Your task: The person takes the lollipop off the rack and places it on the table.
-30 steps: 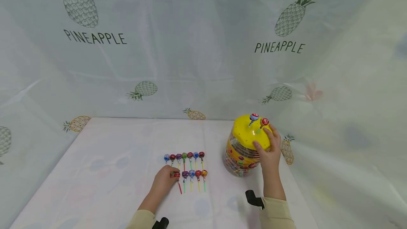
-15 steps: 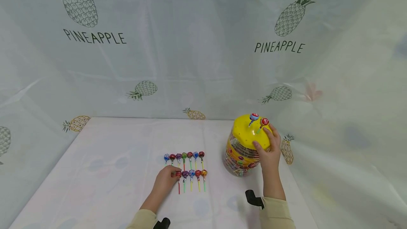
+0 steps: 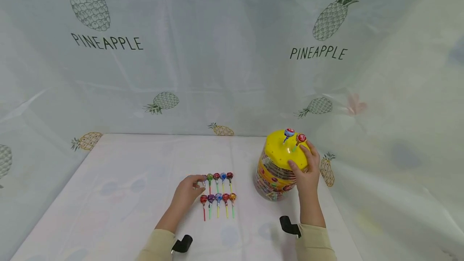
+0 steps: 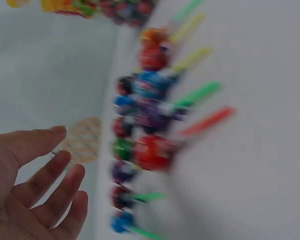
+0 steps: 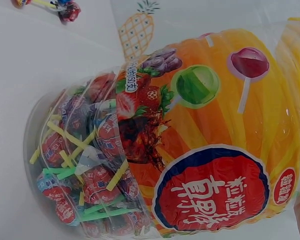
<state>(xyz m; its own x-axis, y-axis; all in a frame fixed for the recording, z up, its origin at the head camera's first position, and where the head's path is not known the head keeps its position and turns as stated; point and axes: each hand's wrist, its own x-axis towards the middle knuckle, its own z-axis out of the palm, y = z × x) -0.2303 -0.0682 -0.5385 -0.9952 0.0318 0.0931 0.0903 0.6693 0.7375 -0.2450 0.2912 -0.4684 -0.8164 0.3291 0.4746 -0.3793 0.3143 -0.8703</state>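
Lollipops in bright wrappers lie in two rows on the white table. My left hand is over the left end of the back row and hides several of its candies in the head view. The left wrist view shows its fingers loosely spread with nothing between them. A red lollipop with a red stick starts the front row, beside a purple lollipop. At the right, my right hand grips the edge of the yellow lid on a clear candy jar.
A blue lollipop and a red lollipop stand upright in the lid. More wrapped lollipops fill the jar's bottom. Behind the white table hangs a pineapple-print curtain.
My left hand straightened the red lollipop at the front row's left end, let go, and moved up to the back row. My right hand stayed on the jar.
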